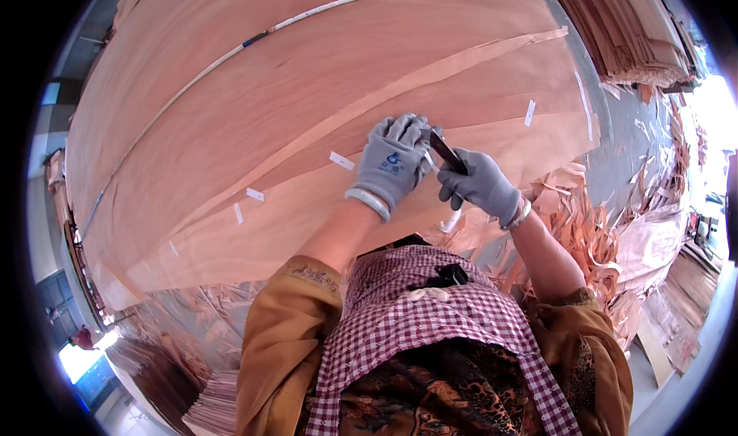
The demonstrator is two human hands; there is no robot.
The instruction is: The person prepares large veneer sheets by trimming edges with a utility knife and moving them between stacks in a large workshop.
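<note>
My left hand (390, 163), in a grey glove, is over a wide reddish veneer sheet (269, 90), fingers bent together beside a small white strip (430, 161); whether it pinches that strip is unclear. Closed around a dark-handled blade tool (448, 151), my right hand (480, 184), also gloved, has the tool's tip at the left fingers. Short white tape pieces (341, 161) lie on the veneer. A pale split strip of veneer (492, 49) runs diagonally across the sheet, and a long thin rod (323, 7) curves across its upper part.
Stacked veneer sheets (619, 24) stand at the upper right, with more stacks (215, 401) at the lower left. Heaps of torn veneer scraps (584, 240) lie to the right and below the sheet, on and around a grey surface (630, 151).
</note>
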